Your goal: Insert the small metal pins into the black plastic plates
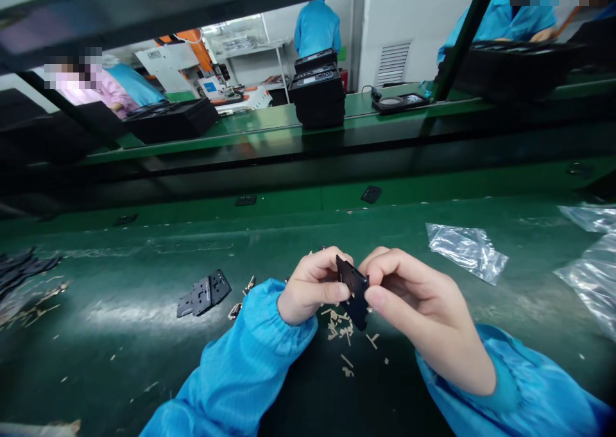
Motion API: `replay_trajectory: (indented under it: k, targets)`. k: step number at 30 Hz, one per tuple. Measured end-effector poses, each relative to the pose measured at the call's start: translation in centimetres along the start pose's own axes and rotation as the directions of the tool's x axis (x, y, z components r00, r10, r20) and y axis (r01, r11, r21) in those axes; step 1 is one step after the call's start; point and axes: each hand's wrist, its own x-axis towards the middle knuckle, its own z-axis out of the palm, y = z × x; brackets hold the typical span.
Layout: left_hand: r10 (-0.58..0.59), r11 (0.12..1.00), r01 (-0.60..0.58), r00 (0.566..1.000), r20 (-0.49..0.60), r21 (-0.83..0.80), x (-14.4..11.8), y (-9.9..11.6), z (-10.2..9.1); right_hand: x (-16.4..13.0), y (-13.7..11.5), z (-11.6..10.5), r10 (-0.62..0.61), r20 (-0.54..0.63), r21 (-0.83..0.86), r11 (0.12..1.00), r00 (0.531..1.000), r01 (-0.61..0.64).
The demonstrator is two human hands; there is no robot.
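A thin black plate with a notched edge (357,305) is held tilted above the green table. My left hand (315,283) is closed on its left side, thumb on the near face and fingers behind. At the plate's right edge, the thumb and forefinger of my right hand (418,296) pinch together; whether they grip the plate or a small piece at its edge I cannot make out. Small tan strips (339,326) lie scattered below my hands. To the left rest several similar black plates (205,292), overlapping, with small metal-looking parts (235,310) near my left sleeve.
Clear plastic bags (466,251) lie at the right. A heap of black plates (19,270) and tan strips (43,305) is at the far left. Behind the table, a raised green shelf (269,117) carries stacked black trays (317,97). Co-workers in blue (317,26) and pink stand beyond.
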Motion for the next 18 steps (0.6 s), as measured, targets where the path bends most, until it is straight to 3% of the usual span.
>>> replay_trajectory:
  k: [9, 18]
  targets:
    - [0.04, 0.99, -0.059, 0.988, 0.147, 0.13, 0.3, 0.5, -1.1, -0.1, 0.5, 0.0, 0.021, 0.079, 0.128, 0.991, 0.997, -0.031]
    - [0.178, 0.851, -0.32, 0.922, 0.344, 0.416, 0.8, 2.8, -2.0, -0.1, 0.6, 0.0, -0.009, 0.144, 0.17, 0.985, 0.99, -0.016]
